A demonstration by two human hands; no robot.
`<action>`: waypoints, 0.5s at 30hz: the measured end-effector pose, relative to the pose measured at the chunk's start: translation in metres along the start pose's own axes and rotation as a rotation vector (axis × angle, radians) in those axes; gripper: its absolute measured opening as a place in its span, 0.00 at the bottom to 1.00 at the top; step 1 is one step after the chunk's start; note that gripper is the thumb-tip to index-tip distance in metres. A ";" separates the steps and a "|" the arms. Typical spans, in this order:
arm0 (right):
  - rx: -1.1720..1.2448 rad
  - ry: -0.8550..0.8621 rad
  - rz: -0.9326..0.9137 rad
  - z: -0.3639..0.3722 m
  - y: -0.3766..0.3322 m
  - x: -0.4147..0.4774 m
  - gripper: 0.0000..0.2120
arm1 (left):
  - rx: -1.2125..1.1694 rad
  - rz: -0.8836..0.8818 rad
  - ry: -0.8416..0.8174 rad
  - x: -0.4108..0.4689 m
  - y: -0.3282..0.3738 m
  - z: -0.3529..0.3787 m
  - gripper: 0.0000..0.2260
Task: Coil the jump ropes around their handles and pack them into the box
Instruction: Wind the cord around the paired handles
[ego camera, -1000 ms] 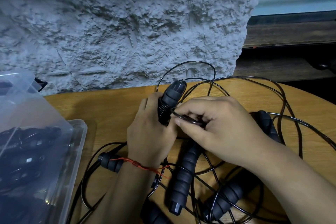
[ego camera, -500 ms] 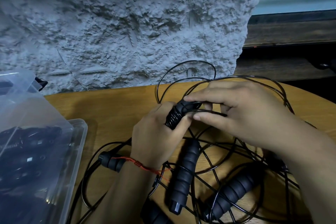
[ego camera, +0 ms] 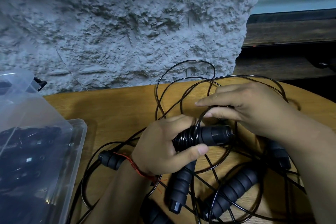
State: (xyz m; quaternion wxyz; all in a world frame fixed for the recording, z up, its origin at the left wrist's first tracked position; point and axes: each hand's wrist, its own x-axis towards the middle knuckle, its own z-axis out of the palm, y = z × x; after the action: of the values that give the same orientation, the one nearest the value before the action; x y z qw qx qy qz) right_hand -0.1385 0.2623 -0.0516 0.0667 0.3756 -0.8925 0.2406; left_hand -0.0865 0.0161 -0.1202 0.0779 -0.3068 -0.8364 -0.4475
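My left hand (ego camera: 163,147) grips a black jump rope handle (ego camera: 211,137) that lies nearly level, with several turns of thin black cord wound round its left part. Just above it my right hand (ego camera: 243,109) pinches the black cord (ego camera: 201,116) between thumb and fingers. More black handles (ego camera: 179,187) (ego camera: 234,191) (ego camera: 111,159) lie among tangled cord loops on the wooden table (ego camera: 112,107). The clear plastic box (ego camera: 80,143) stands at the left with dark coiled ropes inside.
A rough grey stone wall (ego camera: 127,29) rises right behind the table. The box's clear lid (ego camera: 20,87) leans up at the far left. A dark wooden ledge (ego camera: 291,32) runs at the upper right. Loose cord loops (ego camera: 185,74) reach the table's back edge.
The held handle has tipped from upright to nearly level. My right hand moved up and over it, carrying the cord round; more turns now sit on the handle.
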 end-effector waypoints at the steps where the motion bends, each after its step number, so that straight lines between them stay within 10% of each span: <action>1: 0.014 -0.024 0.025 0.003 0.001 -0.001 0.20 | -0.037 0.014 0.020 0.000 -0.001 0.001 0.19; 15: -0.081 0.058 0.072 0.028 -0.009 -0.003 0.15 | -0.411 -0.115 0.421 0.005 0.003 0.002 0.23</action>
State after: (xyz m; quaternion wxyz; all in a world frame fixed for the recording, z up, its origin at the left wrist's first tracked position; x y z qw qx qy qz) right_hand -0.1288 0.2455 -0.0737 0.0990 0.3332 -0.9121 0.2173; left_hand -0.0888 0.0210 -0.1170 0.1603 -0.1687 -0.7098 -0.6649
